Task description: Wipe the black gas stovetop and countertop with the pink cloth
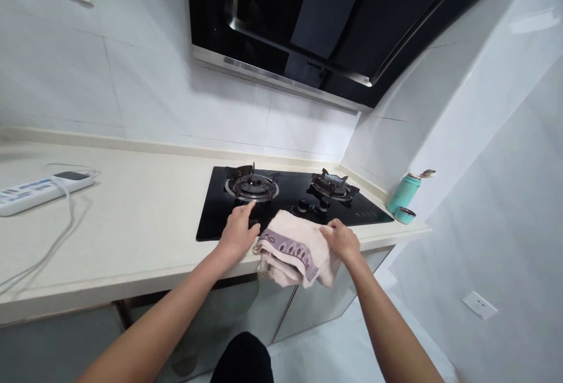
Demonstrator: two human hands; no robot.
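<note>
Forearms (176, 307) stretch ahead. My right hand (342, 239) grips a pink towel (299, 245) — left hand (237, 233) open, perhaps touching the stove (294, 186).

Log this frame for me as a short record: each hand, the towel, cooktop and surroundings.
Left hand: free of the towel's bulk, index finger extended toward the left burner; contact unclear
Right hand: gripping the towel's right side
Towel: pale pink, purple patterned band, bunched at the cooktop's front
Cooktop: black gas type, two burners, dark knobs between them
Counter left: white power strip with cable
Counter right: teal canister, small teal round item
Above: black range hood
</note>
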